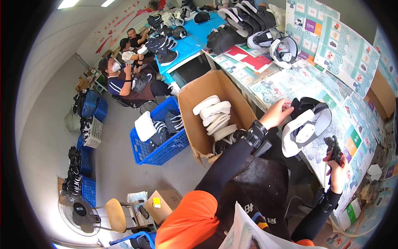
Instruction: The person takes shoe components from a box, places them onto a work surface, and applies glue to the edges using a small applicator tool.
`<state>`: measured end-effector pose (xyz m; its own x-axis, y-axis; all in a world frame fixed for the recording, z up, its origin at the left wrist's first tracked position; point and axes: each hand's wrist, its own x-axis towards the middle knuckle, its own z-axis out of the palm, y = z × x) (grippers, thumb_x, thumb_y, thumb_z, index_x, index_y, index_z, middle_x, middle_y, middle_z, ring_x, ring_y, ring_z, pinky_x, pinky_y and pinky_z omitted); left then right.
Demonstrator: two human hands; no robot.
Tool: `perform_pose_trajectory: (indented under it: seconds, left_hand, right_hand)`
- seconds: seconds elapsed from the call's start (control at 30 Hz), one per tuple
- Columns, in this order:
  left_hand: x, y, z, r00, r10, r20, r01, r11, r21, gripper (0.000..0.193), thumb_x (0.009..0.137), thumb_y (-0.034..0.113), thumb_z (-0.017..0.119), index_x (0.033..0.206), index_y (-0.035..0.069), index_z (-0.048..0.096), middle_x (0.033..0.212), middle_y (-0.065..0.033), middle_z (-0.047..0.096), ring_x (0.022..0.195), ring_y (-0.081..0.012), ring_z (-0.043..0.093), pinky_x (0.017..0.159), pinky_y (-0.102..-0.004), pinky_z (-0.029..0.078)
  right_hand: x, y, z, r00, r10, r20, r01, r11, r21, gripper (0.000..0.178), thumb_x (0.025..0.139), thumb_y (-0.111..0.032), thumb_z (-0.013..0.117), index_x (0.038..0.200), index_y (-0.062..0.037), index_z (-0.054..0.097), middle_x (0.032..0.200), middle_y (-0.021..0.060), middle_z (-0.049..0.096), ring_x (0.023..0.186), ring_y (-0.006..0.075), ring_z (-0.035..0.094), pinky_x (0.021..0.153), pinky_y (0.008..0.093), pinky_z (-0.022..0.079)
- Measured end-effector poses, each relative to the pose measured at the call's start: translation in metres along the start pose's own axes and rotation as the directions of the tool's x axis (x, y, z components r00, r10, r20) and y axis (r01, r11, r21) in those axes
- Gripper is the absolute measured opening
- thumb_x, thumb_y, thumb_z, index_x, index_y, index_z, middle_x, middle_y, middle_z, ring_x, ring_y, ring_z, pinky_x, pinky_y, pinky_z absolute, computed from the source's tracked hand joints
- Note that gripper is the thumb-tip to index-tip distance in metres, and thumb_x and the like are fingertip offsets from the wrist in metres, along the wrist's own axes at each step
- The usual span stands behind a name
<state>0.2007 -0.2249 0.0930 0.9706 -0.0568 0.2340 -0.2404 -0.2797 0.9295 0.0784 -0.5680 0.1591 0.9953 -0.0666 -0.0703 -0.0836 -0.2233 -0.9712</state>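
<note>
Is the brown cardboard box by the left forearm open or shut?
Open: the brown cardboard box has nothing closed across its top, and curved white pieces show inside.

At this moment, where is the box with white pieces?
In the head view, the box is mid-picture: table to its right, blue basket to its left.

A footwear workshop: dark boots (165, 53) on a blue table (195, 36), white soles (216, 120) in a carton (226, 85), seated co-workers (118, 81).
</note>
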Motion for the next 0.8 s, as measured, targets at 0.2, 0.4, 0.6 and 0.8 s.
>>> perform_pose_trajectory:
  seconds: [0.2,0.4,0.6,0.8]
  left_hand:
    - [-0.058,0.032,-0.026,0.992,0.049,-0.116,-0.050,0.999,-0.003,0.054,0.105,0.020,0.065,0.151,0.004,0.042,0.104,-0.0069,0.066,0.087,-0.0104,0.061,0.079,-0.0277,0.052]
    - [-0.095,0.063,-0.036,0.999,0.044,-0.003,-0.044,0.999,-0.031,0.044,0.106,0.023,0.062,0.143,0.002,0.050,0.109,-0.0095,0.068,0.097,-0.0158,0.064,0.088,-0.0323,0.053]
    - [-0.129,0.082,-0.040,0.996,0.089,-0.025,-0.090,0.996,-0.022,0.040,0.107,0.021,0.061,0.142,0.003,0.054,0.117,-0.0108,0.068,0.103,-0.0161,0.065,0.089,-0.0324,0.054]
    - [-0.138,0.096,-0.039,0.995,0.103,-0.014,-0.102,0.994,0.039,0.039,0.102,0.017,0.067,0.138,0.003,0.058,0.119,-0.0109,0.067,0.101,-0.0169,0.068,0.081,-0.0304,0.056]
  right_hand:
    - [0.002,0.010,0.009,1.000,-0.009,0.016,0.010,1.000,-0.018,0.035,0.079,0.000,0.055,0.111,-0.0003,0.068,0.087,0.0047,0.074,0.066,0.0085,0.061,0.045,0.0217,0.041]
    - [-0.005,0.005,0.011,0.999,-0.031,0.016,0.031,1.000,0.002,0.036,0.078,-0.003,0.056,0.111,-0.0014,0.068,0.086,0.0030,0.073,0.064,0.0073,0.057,0.044,0.0199,0.037]
    - [-0.002,0.000,0.018,0.999,-0.002,0.043,0.004,0.999,-0.033,0.036,0.078,0.000,0.055,0.112,-0.0006,0.067,0.088,0.0034,0.073,0.065,0.0081,0.058,0.044,0.0226,0.040]
    - [-0.011,-0.005,0.009,0.999,-0.019,0.031,0.019,1.000,-0.014,0.036,0.078,-0.002,0.055,0.112,-0.0011,0.067,0.088,0.0037,0.073,0.068,0.0090,0.060,0.045,0.0223,0.040]
